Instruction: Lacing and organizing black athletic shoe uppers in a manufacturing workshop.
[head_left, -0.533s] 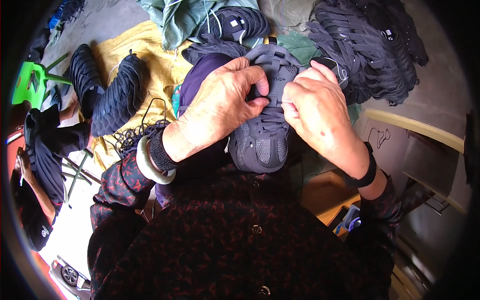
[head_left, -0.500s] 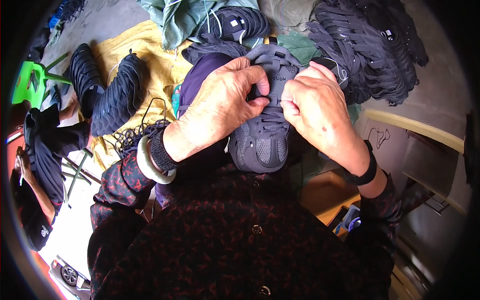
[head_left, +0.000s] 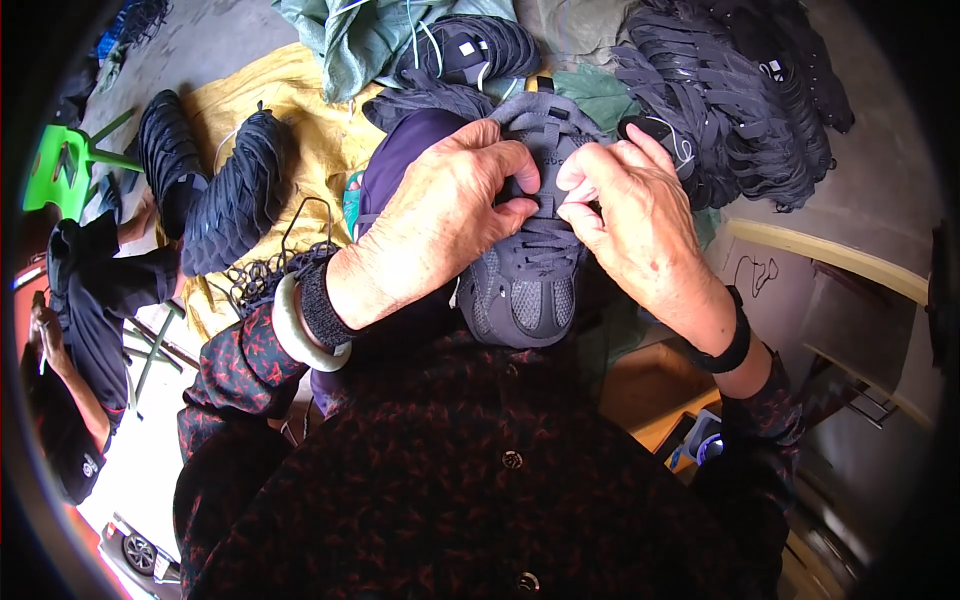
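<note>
A dark grey shoe upper [head_left: 521, 290] with mesh at the toe lies in front of me, toe towards my body. Dark lace [head_left: 545, 240] crosses its lower eyelets. My left hand [head_left: 450, 190] is closed at the left edge of the upper's opening, thumb and forefinger gripping that edge beside the tongue [head_left: 548, 150]. My right hand [head_left: 640, 205] is curled over the right edge, its thumb and forefinger bent close together beside the tongue. Whatever lies between those right fingertips is too small to make out.
Stacked dark uppers stand at the left [head_left: 235, 200], with a larger pile [head_left: 720, 100] at the right. Loose black laces [head_left: 270, 280] lie by my left wrist on yellow sheeting [head_left: 320, 130]. Another person's arm [head_left: 70, 370] and a green chair [head_left: 65, 165] are at far left.
My right hand has loosened from a tighter fist, its fingers lifting and spreading a little near the tongue. The left hand and the shoe upper have hardly moved.
</note>
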